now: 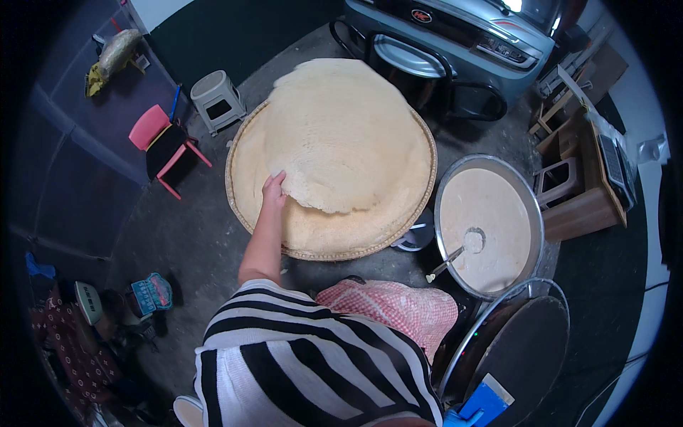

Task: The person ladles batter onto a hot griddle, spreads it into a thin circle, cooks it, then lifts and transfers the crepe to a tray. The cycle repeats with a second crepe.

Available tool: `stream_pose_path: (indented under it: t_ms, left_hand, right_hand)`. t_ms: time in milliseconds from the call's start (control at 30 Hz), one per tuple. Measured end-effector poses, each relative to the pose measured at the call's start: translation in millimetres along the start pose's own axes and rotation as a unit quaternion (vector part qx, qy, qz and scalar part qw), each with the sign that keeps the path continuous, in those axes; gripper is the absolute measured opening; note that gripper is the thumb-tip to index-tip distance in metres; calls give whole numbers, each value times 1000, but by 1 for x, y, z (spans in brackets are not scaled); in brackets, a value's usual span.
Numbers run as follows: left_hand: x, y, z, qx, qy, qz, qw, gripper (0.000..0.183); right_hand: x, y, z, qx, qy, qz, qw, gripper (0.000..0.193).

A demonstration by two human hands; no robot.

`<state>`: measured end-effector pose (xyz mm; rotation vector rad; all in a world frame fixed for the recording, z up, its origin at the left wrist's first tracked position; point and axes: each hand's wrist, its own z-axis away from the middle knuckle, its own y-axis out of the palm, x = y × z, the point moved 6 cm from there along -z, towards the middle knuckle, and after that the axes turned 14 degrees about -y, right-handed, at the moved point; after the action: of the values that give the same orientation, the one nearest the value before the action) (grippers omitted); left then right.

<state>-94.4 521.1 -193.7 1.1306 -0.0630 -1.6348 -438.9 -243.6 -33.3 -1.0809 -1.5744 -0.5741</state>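
My left hand (274, 186) pinches the near-left edge of a large, thin, round pancake (341, 135). Its near edge is lifted off the pale pancakes (320, 238) under it, which fill a wide round tray with a braided rim (432, 153). At the bottom right my right hand (461, 418), in a blue glove and mostly cut off by the frame, is closed on a blue scraper (486, 400) with a pale edge. The scraper is over the near part of a dark round griddle (530, 349); I cannot tell whether it touches.
A big metal basin (538, 245) of pale batter stands right of the tray, with a ladle (455, 257) in it. The front of a vehicle (455, 43) is beyond. A grey stool (213, 92) and pink chair (153, 128) stand left; a wooden desk (583, 220) is right.
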Motion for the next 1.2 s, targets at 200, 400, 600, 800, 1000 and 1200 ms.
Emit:
stream_pose_path:
  t_ms: [200, 400, 600, 800, 1000, 1200]
  left_hand:
    - [45, -68, -30, -173, -14, 105, 979, 36]
    - [77, -122, -39, -251, -19, 137, 958, 36]
    - [83, -143, -39, -273, -64, 153, 948, 37]
    - [69, -146, -28, -335, -63, 126, 932, 41]
    - [63, -158, -25, -360, -62, 106, 925, 42]
    - [55, -178, -27, -367, -57, 51, 927, 39]
  right_hand:
    - [32, 38, 9, -67, 180, -147, 970, 47]
    - [30, 36, 20, -116, 236, -143, 954, 45]
    - [11, 25, 17, 23, -84, 180, 980, 36]
    - [-8, 27, 13, -4, -12, 77, 997, 38]
    - [-15, 22, 12, -27, 52, 3, 998, 43]
    - [-26, 12, 13, -44, 85, -50, 994, 49]
